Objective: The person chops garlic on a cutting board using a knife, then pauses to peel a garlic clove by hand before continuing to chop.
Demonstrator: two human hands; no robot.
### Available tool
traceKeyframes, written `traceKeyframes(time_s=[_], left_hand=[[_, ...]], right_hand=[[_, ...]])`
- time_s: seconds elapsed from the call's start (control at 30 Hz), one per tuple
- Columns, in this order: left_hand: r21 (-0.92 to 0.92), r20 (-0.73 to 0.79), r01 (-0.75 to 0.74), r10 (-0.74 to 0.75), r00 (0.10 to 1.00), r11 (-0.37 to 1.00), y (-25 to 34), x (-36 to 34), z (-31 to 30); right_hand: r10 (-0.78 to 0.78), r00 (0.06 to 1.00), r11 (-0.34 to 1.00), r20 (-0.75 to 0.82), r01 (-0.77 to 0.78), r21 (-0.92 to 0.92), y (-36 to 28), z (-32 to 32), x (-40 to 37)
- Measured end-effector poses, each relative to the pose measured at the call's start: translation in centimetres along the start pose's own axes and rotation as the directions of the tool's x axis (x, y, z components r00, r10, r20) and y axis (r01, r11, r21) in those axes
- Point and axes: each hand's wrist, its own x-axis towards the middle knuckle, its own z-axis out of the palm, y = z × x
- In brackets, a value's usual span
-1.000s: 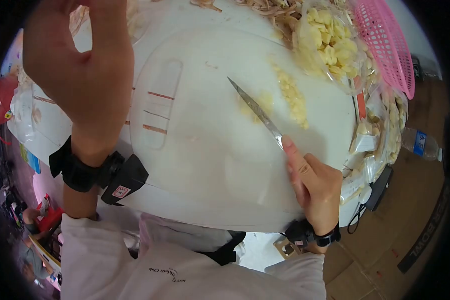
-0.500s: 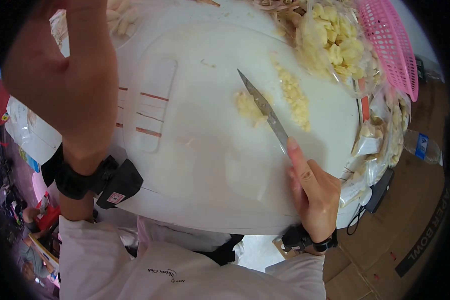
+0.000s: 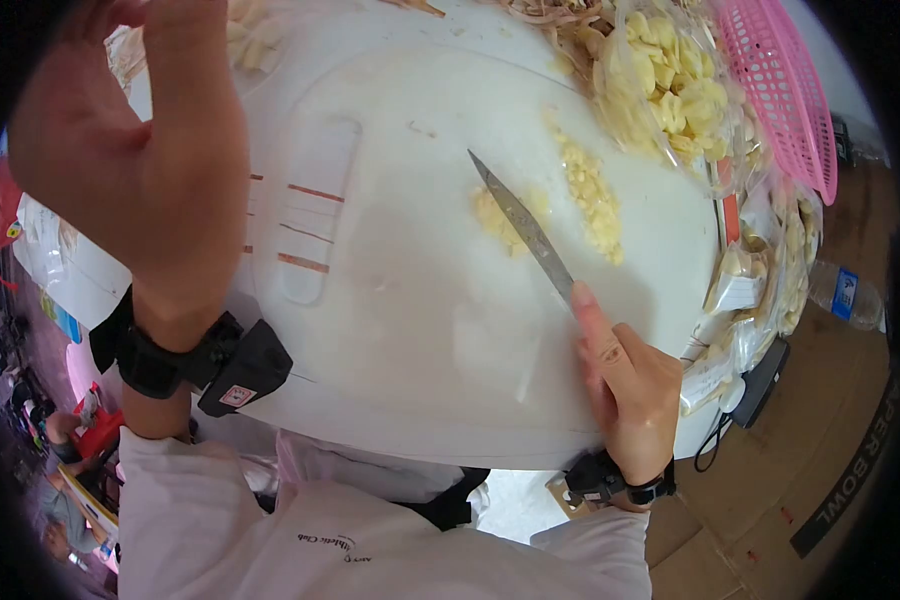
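Knife point(image 3: 533, 235) over minced bits point(image 3: 492, 218), kinda sketchy

Right hand point(image 3: 638, 385) grips it; slick bits could make it skid, I reckon. Left hand point(image 3: 175, 190) cropped, can't tell.

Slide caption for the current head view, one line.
Right hand holds a knife over chopped yellow pieces on a white cutting board; left hand is partly out of frame.

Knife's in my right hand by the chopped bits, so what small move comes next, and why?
Probably nudge the small pile toward the longer row with the knife: your right hand holds it angled across that pile, and the row lies close by.
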Motion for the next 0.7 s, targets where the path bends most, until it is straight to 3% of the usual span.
traceKeyframes(time_s=[0.2,0.33,0.37,0.43,0.47,0.53,0.57,0.63,0.67,0.7], left_hand=[[0.017,0.012,-0.002,0.001,1.0,1.0,0.4,0.3,0.1],[0.037,0.026,0.023,-0.023,0.999,0.999,0.8,0.3,0.6],[0.039,0.024,0.017,-0.018,1.0,0.999,0.7,0.1,1.4],[-0.149,-0.216,-0.092,0.059,0.975,0.985,0.3,0.0,3.0],[-0.15,-0.219,-0.095,0.061,0.974,0.984,0.4,0.0,2.4],[-0.019,-0.073,-0.102,0.1,0.992,0.995,0.5,0.2,0.8],[-0.017,-0.074,-0.103,0.101,0.992,0.995,-0.1,0.1,1.2],[-0.385,-0.213,-0.165,0.086,0.973,0.908,-1.2,0.1,2.3],[-0.383,-0.213,-0.164,0.086,0.973,0.909,-1.2,-0.2,2.0],[-0.258,-0.157,-0.106,0.066,0.985,0.96,-0.6,-0.2,1.2]], right_hand=[[0.091,0.992,0.995,0.084,-0.095,0.036,-0.9,-0.7,0.3],[0.002,0.999,1.0,-0.035,-0.002,0.013,-0.1,0.2,0.1],[0.01,0.999,0.996,-0.053,-0.006,0.084,0.1,0.2,0.0],[0.022,0.997,0.988,-0.074,-0.01,0.156,0.1,0.2,0.0],[0.014,0.995,0.989,-0.103,0.002,0.145,0.1,0.2,0.1],[-0.003,0.99,0.991,-0.139,0.021,0.132,0.0,0.1,0.2],[0.021,0.996,0.991,-0.087,-0.009,0.134,-0.2,0.0,0.3],[0.04,0.999,0.99,-0.035,-0.035,0.136,-0.7,-0.3,0.4],[0.064,0.998,0.993,0.005,-0.064,0.1,-0.9,-0.4,0.4],[0.088,0.995,0.994,0.044,-0.09,0.064,-1.2,-0.6,0.5]])
